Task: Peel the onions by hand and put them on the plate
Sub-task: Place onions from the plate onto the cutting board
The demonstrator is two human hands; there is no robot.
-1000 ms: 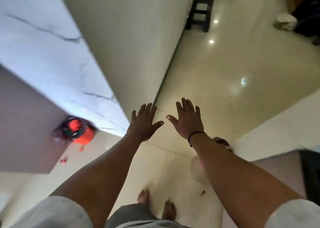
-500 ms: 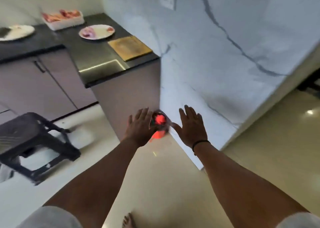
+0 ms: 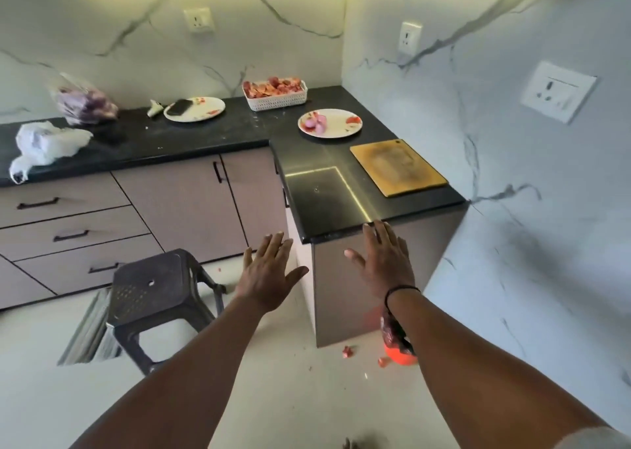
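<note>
Evidently only a few peeled onions [image 3: 316, 123] are laid on the plate [image 3: 341, 131], well beyond both empty, flat-fingered grips, left hand [image 3: 266, 278] and right hand [image 3: 386, 260], while the basket [image 3: 276, 102] further off seems unemptied.

The right forearm [image 3: 478, 356] covers most of a dark bag over an orange object [image 3: 397, 342] on the floor. A clear plastic bag of purple lumps [image 3: 85, 102] is too blurred to identify. The black countertop [image 3: 218, 134] runs off the left edge. Toes [image 3: 348, 444] are cut off at the bottom edge.
</note>
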